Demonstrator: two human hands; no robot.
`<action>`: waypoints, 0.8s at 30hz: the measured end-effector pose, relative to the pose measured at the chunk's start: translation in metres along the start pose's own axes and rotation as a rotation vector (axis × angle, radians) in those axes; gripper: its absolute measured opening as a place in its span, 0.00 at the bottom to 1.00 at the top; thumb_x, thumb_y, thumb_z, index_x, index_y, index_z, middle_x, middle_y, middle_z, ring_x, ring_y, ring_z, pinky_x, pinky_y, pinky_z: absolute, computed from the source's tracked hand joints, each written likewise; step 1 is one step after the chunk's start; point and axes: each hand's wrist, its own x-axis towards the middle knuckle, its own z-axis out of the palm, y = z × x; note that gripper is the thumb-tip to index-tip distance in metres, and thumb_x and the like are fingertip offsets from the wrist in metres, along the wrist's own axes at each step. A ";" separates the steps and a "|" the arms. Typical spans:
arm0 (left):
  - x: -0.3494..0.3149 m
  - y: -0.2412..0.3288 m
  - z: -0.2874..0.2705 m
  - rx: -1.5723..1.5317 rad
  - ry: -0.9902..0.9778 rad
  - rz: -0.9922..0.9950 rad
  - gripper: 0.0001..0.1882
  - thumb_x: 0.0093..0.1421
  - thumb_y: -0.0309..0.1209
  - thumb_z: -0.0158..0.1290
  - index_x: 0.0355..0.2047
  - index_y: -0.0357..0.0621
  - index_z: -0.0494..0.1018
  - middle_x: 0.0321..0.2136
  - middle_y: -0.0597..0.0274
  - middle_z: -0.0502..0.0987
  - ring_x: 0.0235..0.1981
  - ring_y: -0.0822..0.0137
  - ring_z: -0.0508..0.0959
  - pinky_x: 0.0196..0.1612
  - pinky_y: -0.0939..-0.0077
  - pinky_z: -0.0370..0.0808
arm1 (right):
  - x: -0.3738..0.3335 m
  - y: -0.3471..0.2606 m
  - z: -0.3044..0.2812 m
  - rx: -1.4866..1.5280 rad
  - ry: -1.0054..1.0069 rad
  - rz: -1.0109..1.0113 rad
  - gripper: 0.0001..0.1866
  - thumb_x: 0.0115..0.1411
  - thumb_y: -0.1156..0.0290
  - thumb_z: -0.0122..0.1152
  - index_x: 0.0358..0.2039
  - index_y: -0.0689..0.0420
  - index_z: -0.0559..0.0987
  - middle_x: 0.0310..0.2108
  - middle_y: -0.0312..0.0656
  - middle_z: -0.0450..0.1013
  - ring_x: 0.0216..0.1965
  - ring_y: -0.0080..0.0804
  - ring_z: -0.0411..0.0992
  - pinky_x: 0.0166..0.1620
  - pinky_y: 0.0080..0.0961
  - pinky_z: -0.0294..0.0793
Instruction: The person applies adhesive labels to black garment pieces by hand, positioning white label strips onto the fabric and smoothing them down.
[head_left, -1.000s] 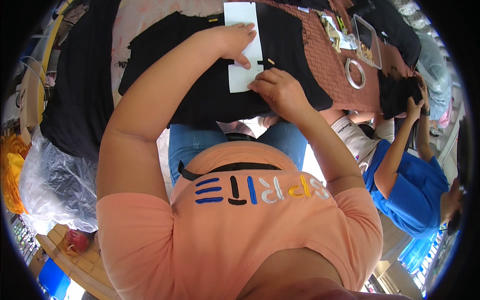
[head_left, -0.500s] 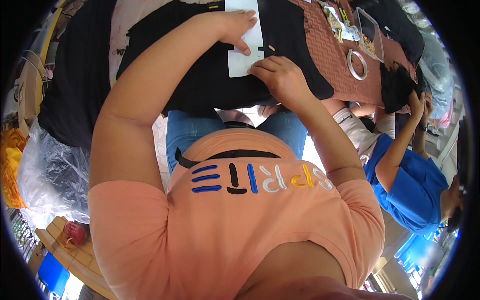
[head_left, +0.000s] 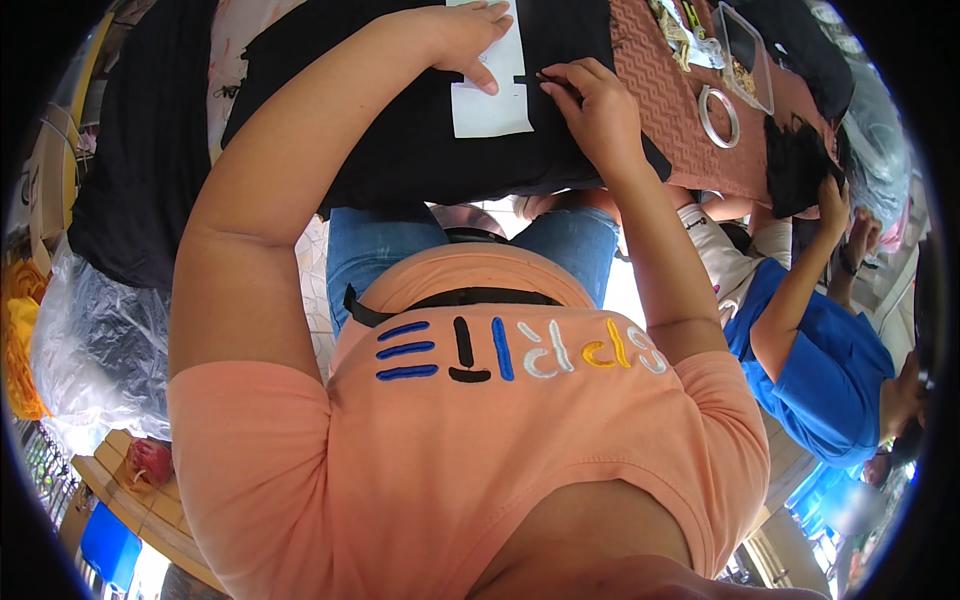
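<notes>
A black garment (head_left: 390, 140) is spread over the table edge in front of me. On it lies a white paper strip (head_left: 490, 115) with small notches in its sides. My left hand (head_left: 470, 42) rests on the strip, fingers stretched out and thumb apart, pressing it against the cloth. Beside the strip's right edge, my right hand (head_left: 605, 108) has thumb and forefinger brought together close to a notch. Whatever is between those fingertips is too small to make out.
A reddish-brown patterned cloth (head_left: 655, 130) covers the table's right side. On it are a white tape roll (head_left: 718, 117) and a clear plastic box (head_left: 768, 85) holding small bits. At right, a person in a blue shirt (head_left: 830, 370) handles black fabric (head_left: 795, 165). Clear plastic bags (head_left: 100, 340) stand at left.
My right hand has moved up and right, from the strip's lower corner to the notch, where a small light-coloured piece lay before. My left hand stays on the paper.
</notes>
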 end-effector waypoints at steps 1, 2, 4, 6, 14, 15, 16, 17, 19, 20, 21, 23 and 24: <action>0.000 0.000 0.000 0.007 -0.005 -0.005 0.58 0.53 0.56 0.64 0.68 0.21 0.52 0.71 0.31 0.49 0.73 0.44 0.51 0.74 0.65 0.51 | 0.000 0.002 0.002 -0.015 0.009 -0.010 0.07 0.57 0.68 0.68 0.36 0.51 0.85 0.33 0.39 0.77 0.37 0.45 0.77 0.38 0.39 0.77; 0.001 0.001 -0.001 0.013 -0.010 -0.009 0.58 0.53 0.56 0.64 0.68 0.21 0.52 0.71 0.31 0.49 0.73 0.44 0.51 0.74 0.65 0.52 | 0.001 0.003 0.004 -0.031 0.019 -0.019 0.06 0.57 0.68 0.68 0.36 0.51 0.85 0.33 0.39 0.77 0.37 0.45 0.77 0.38 0.39 0.77; 0.000 0.000 0.002 0.021 -0.005 -0.017 0.58 0.53 0.56 0.64 0.68 0.22 0.52 0.71 0.32 0.49 0.73 0.44 0.50 0.74 0.65 0.52 | 0.002 0.005 0.006 -0.036 0.015 -0.037 0.05 0.57 0.68 0.67 0.35 0.50 0.85 0.34 0.38 0.77 0.36 0.44 0.77 0.38 0.39 0.77; -0.002 0.001 0.003 0.028 0.019 -0.014 0.58 0.54 0.56 0.64 0.68 0.22 0.52 0.71 0.32 0.48 0.73 0.44 0.50 0.74 0.64 0.52 | 0.004 0.007 0.007 -0.058 0.012 -0.053 0.04 0.57 0.68 0.67 0.34 0.50 0.85 0.34 0.38 0.77 0.35 0.44 0.77 0.38 0.39 0.77; -0.005 0.004 0.004 0.043 0.035 -0.043 0.58 0.54 0.57 0.63 0.69 0.26 0.52 0.72 0.35 0.48 0.74 0.44 0.50 0.73 0.60 0.53 | 0.015 -0.006 0.013 -0.038 0.095 -0.118 0.03 0.56 0.68 0.66 0.32 0.49 0.84 0.33 0.36 0.76 0.33 0.43 0.77 0.37 0.37 0.78; -0.005 0.004 0.003 0.041 0.033 -0.044 0.57 0.54 0.57 0.63 0.69 0.26 0.52 0.72 0.35 0.48 0.74 0.44 0.50 0.73 0.59 0.53 | 0.015 -0.008 0.016 -0.061 0.088 -0.148 0.03 0.56 0.68 0.66 0.32 0.48 0.84 0.32 0.36 0.77 0.33 0.43 0.77 0.37 0.37 0.78; -0.005 0.005 0.002 0.040 0.030 -0.048 0.57 0.54 0.57 0.63 0.69 0.26 0.52 0.72 0.35 0.48 0.74 0.44 0.50 0.73 0.59 0.54 | 0.013 -0.009 0.019 -0.084 0.082 -0.178 0.03 0.56 0.68 0.66 0.32 0.48 0.85 0.32 0.35 0.77 0.33 0.42 0.77 0.37 0.36 0.78; -0.005 0.007 0.001 0.039 0.028 -0.053 0.57 0.54 0.57 0.63 0.69 0.26 0.52 0.72 0.35 0.48 0.74 0.44 0.50 0.73 0.59 0.54 | 0.012 -0.009 0.020 -0.108 0.075 -0.207 0.03 0.56 0.69 0.66 0.32 0.48 0.85 0.32 0.35 0.77 0.33 0.42 0.78 0.37 0.36 0.78; -0.009 0.006 0.001 0.032 0.040 -0.051 0.57 0.54 0.56 0.64 0.69 0.26 0.52 0.72 0.35 0.48 0.74 0.44 0.50 0.73 0.59 0.54 | 0.010 -0.010 0.017 -0.018 0.081 -0.137 0.04 0.56 0.69 0.67 0.33 0.48 0.85 0.33 0.35 0.77 0.34 0.41 0.78 0.38 0.35 0.78; -0.010 0.006 0.001 0.027 0.056 -0.041 0.57 0.54 0.56 0.64 0.69 0.27 0.52 0.72 0.35 0.48 0.74 0.44 0.50 0.73 0.58 0.54 | 0.009 -0.010 0.015 0.026 0.083 -0.101 0.04 0.56 0.69 0.67 0.33 0.48 0.85 0.33 0.35 0.77 0.34 0.40 0.78 0.38 0.35 0.78; -0.010 0.008 0.000 0.019 0.073 -0.024 0.57 0.54 0.56 0.64 0.69 0.27 0.52 0.72 0.36 0.48 0.74 0.44 0.50 0.73 0.58 0.54 | 0.010 -0.011 0.013 0.043 0.069 -0.049 0.04 0.56 0.68 0.67 0.33 0.49 0.86 0.34 0.35 0.78 0.35 0.40 0.78 0.38 0.35 0.78; -0.013 0.008 -0.004 -0.019 0.045 -0.038 0.57 0.54 0.56 0.64 0.69 0.26 0.52 0.72 0.35 0.49 0.74 0.44 0.50 0.73 0.59 0.53 | 0.011 -0.013 0.011 0.077 0.041 0.056 0.05 0.57 0.68 0.66 0.34 0.49 0.86 0.35 0.34 0.78 0.35 0.40 0.79 0.38 0.34 0.78; -0.014 0.008 -0.006 -0.036 0.032 -0.048 0.57 0.54 0.55 0.64 0.69 0.26 0.52 0.72 0.35 0.49 0.74 0.44 0.50 0.73 0.59 0.53 | 0.011 -0.014 0.012 0.077 0.015 0.058 0.05 0.58 0.69 0.67 0.35 0.51 0.85 0.35 0.35 0.78 0.35 0.40 0.79 0.38 0.33 0.77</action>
